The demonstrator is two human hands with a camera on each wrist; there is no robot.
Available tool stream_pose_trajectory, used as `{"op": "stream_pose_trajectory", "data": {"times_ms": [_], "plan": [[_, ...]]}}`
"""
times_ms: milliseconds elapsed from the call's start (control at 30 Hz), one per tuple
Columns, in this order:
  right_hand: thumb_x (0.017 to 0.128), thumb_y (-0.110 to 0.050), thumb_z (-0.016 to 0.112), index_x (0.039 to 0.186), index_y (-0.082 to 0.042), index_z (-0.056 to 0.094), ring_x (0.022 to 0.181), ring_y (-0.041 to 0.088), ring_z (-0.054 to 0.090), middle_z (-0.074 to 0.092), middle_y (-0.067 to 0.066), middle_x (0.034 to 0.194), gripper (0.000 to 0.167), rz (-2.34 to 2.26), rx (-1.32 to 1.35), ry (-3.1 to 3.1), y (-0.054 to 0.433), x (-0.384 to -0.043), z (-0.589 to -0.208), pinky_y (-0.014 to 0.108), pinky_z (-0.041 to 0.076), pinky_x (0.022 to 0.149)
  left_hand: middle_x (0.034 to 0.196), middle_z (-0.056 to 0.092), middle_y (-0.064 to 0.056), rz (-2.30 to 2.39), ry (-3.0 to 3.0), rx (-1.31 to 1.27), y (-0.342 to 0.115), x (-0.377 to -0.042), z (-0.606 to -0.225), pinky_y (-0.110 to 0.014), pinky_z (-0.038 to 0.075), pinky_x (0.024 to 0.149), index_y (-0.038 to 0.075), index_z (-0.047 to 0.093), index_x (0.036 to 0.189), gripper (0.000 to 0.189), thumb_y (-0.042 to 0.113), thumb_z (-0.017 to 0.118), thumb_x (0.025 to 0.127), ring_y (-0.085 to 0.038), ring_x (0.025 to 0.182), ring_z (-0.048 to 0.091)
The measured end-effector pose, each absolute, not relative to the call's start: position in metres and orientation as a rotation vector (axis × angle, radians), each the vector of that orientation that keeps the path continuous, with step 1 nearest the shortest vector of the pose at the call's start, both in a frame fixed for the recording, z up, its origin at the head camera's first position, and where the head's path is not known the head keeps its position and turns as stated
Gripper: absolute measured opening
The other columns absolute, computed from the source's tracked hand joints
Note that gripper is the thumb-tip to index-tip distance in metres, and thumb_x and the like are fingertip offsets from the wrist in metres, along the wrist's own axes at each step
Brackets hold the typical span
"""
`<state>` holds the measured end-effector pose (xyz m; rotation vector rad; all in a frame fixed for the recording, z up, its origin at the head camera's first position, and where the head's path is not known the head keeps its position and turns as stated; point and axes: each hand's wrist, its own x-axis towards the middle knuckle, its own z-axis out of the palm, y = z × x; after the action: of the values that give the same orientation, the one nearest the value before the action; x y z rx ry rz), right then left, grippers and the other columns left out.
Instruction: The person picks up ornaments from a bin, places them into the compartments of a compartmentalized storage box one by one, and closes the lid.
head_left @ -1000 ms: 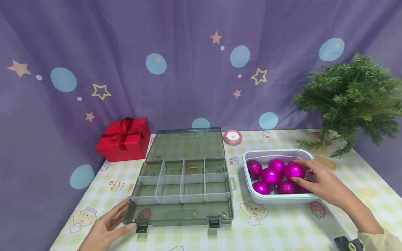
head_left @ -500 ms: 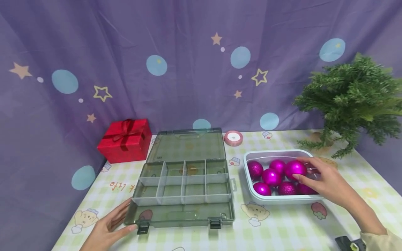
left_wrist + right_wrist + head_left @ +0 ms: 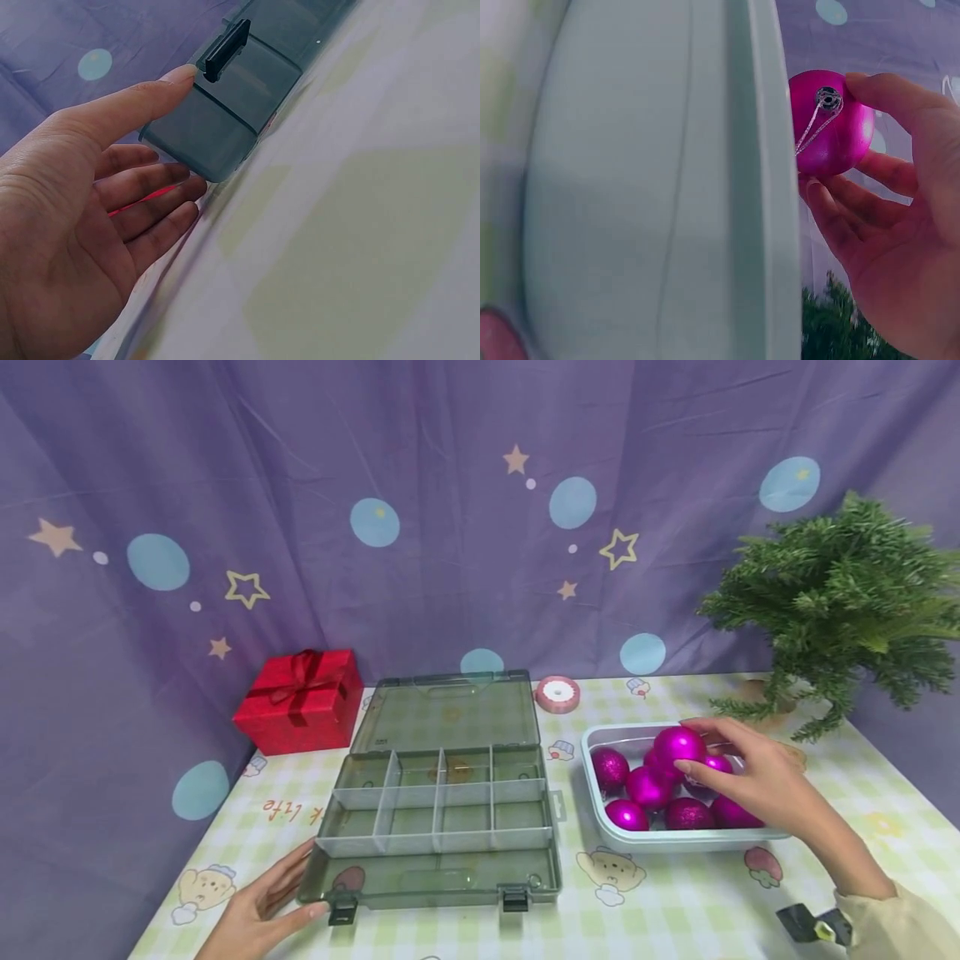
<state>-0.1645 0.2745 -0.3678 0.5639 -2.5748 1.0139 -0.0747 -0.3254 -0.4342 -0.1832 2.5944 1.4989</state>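
My right hand grips a shiny magenta ball ornament, lifted just above the white tray that holds several more magenta balls. The right wrist view shows the held ball between thumb and fingers, with a thin string at its cap, beside the tray wall. My left hand rests open against the front left corner of the open grey compartment box; its thumb touches the corner by the black latch.
A red gift box sits at the back left, a ribbon spool behind the organizer, and a small green tree at the back right. A dark object lies near the front right edge. A purple curtain hangs behind the checked table.
My right hand has closed on one magenta ball and raised it up and slightly left out of the pile. The left hand has stayed at the box corner.
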Motion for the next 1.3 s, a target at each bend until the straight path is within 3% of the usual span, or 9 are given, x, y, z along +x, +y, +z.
{"op": "stream_pose_trajectory", "data": {"times_ms": [100, 200, 333, 533, 600, 833, 1300], "plan": [[0.089, -0.016, 0.085, 0.135, -0.009, 0.065, 0.102, -0.003, 0.063, 0.070, 0.009, 0.122, 0.050, 1.042, 0.600, -2.558, 0.266, -0.168, -0.365, 0.014, 0.053, 0.085, 0.157, 0.045, -0.015, 1.501, 2.593, -0.184, -0.324, -0.074, -0.433, -0.016, 0.048, 0.096, 0.009, 0.040, 0.160, 0.083, 0.032, 0.082, 0.092, 0.014, 0.116, 0.048], [0.089, -0.017, 0.085, 0.134, -0.009, 0.066, 0.103, 0.004, 0.067, 0.070, 0.008, 0.122, 0.050, 1.050, 0.623, -2.550, 0.257, -0.172, -0.363, 0.011, 0.050, 0.085, 0.158, 0.044, -0.015, 1.498, 2.574, -0.193, -0.324, -0.075, -0.432, -0.016, 0.047, 0.096, 0.011, 0.039, 0.161, 0.083, 0.034, 0.081, 0.093, -0.007, 0.131, 0.054], [0.089, -0.018, 0.085, 0.133, -0.011, 0.067, 0.103, 0.016, 0.070, 0.071, 0.006, 0.123, 0.048, 1.029, 0.653, -2.538, 0.247, -0.178, -0.364, 0.014, 0.052, 0.086, 0.159, 0.042, -0.017, 1.500, 2.548, -0.196, -0.324, -0.076, -0.432, -0.015, 0.047, 0.095, 0.013, 0.037, 0.162, 0.084, 0.035, 0.080, 0.093, -0.040, 0.143, 0.043], [0.091, -0.032, 0.083, 0.134, -0.015, 0.067, 0.108, 0.026, 0.071, 0.071, 0.004, 0.123, 0.049, 0.977, 0.628, -2.604, 0.234, -0.185, -0.363, 0.052, 0.059, 0.088, 0.158, 0.044, -0.016, 1.501, 2.564, -0.176, -0.324, -0.076, -0.434, -0.015, 0.046, 0.096, 0.011, 0.038, 0.161, 0.083, 0.033, 0.081, 0.093, -0.037, 0.141, 0.045], [0.093, -0.036, 0.081, 0.135, -0.015, 0.065, 0.109, 0.028, 0.070, 0.071, 0.004, 0.125, 0.050, 1.003, 0.623, -2.631, 0.230, -0.187, -0.361, 0.056, 0.057, 0.089, 0.158, 0.044, -0.017, 1.499, 2.565, -0.174, -0.324, -0.076, -0.435, -0.015, 0.046, 0.096, 0.010, 0.038, 0.161, 0.084, 0.033, 0.080, 0.093, -0.037, 0.141, 0.045], [0.091, -0.013, 0.082, 0.133, -0.001, 0.065, 0.107, 0.031, 0.071, 0.070, 0.011, 0.123, 0.047, 1.223, 0.774, -2.538, 0.210, -0.199, -0.366, 0.056, 0.057, 0.090, 0.159, 0.041, -0.019, 1.497, 2.555, -0.173, -0.325, -0.076, -0.433, -0.014, 0.046, 0.094, 0.011, 0.036, 0.162, 0.084, 0.034, 0.079, 0.094, -0.043, 0.143, 0.042], [0.091, -0.018, 0.083, 0.132, -0.002, 0.066, 0.106, 0.026, 0.070, 0.070, 0.009, 0.121, 0.047, 1.284, 0.871, -2.556, 0.167, -0.223, -0.372, 0.047, 0.057, 0.094, 0.157, 0.045, -0.016, 1.483, 2.597, -0.172, -0.325, -0.074, -0.434, -0.015, 0.046, 0.096, 0.011, 0.038, 0.161, 0.083, 0.034, 0.080, 0.093, -0.035, 0.140, 0.046]]}}
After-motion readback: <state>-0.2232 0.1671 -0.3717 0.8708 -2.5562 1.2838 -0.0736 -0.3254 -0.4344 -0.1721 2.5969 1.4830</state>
